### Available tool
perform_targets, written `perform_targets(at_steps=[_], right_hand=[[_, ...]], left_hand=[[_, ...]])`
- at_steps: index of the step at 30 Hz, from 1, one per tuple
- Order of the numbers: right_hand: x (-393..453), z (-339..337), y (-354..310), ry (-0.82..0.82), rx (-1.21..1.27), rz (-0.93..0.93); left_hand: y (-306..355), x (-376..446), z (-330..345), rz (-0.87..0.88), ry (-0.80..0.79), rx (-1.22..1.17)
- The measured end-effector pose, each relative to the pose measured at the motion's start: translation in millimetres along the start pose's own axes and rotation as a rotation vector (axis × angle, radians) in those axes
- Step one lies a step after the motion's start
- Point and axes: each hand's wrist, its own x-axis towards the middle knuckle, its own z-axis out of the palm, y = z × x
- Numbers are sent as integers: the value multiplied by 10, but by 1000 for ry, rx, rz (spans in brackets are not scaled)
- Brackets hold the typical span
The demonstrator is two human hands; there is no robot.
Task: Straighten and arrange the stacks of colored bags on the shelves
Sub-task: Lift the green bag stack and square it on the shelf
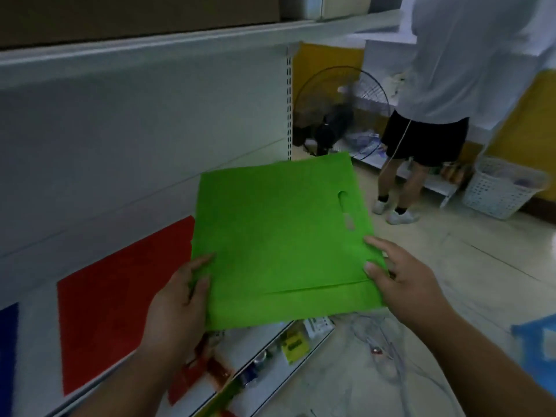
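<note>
Both hands, left (pixel 177 296) and right (pixel 400 275), gripping the green bag (pixel 276 236) beside red stack (pixel 120 296).

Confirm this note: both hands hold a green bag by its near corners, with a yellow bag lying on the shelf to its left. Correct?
Not quite. The bag lying on the shelf to the left is red, not yellow; the head view shows it. The rest holds: the left hand and right hand hold the green bag by its near corners.
</note>
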Motion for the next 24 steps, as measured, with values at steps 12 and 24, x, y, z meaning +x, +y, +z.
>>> perform_targets(at_steps=[12,24], right_hand=[[2075,-138,221,-415,54,-135],[3166,275,511,-530,-289,-316]], left_hand=[[568,836,657,-190,114,138],[807,1283,1466,-395,154,534]])
